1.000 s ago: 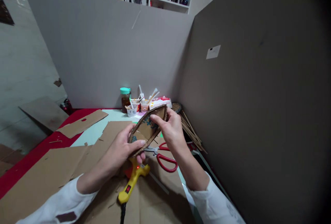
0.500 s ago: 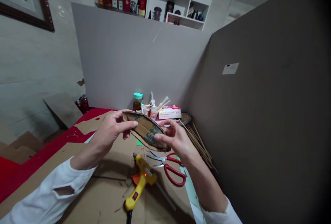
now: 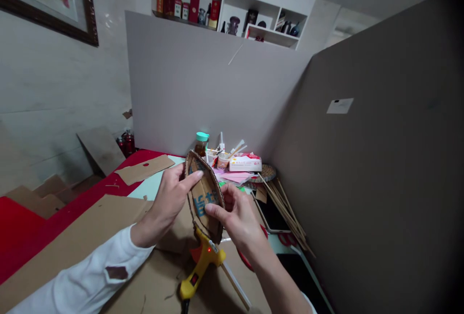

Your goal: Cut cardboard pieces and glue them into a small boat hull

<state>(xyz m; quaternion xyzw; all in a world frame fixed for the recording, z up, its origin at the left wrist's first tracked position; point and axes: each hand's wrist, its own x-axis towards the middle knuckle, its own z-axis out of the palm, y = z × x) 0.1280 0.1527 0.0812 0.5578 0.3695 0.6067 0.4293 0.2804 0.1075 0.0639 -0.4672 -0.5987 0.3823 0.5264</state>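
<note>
Between both hands, above the table, is a shallow boat-shaped cardboard piece point(image 3: 203, 188) with raised edges and blue print inside. My left hand point(image 3: 172, 198) grips its left edge, thumb on the inner face. On the lower right side my right hand point(image 3: 235, 212) pinches the wall, its thumb inside and the other fingers behind. Below the piece lies a yellow hot glue gun point(image 3: 203, 265) with a red light lit and a glue stick point(image 3: 235, 285) out of its back. Red-handled scissors point(image 3: 244, 258) are mostly hidden behind my right forearm.
Flat cardboard sheets point(image 3: 83, 236) cover much of the red-clothed table. At the back stand a jar with a mint lid point(image 3: 202, 144), paper cups point(image 3: 223, 160) and a tissue pack point(image 3: 245, 163). Thin sticks point(image 3: 286, 207) and a dark tablet point(image 3: 271, 215) lie right, beside a grey partition point(image 3: 369, 169).
The cardboard piece has turned from lying nearly sideways to more upright, its far end now pointing up. Both hands keep hold of it. The view has swung, showing the tablet at the right.
</note>
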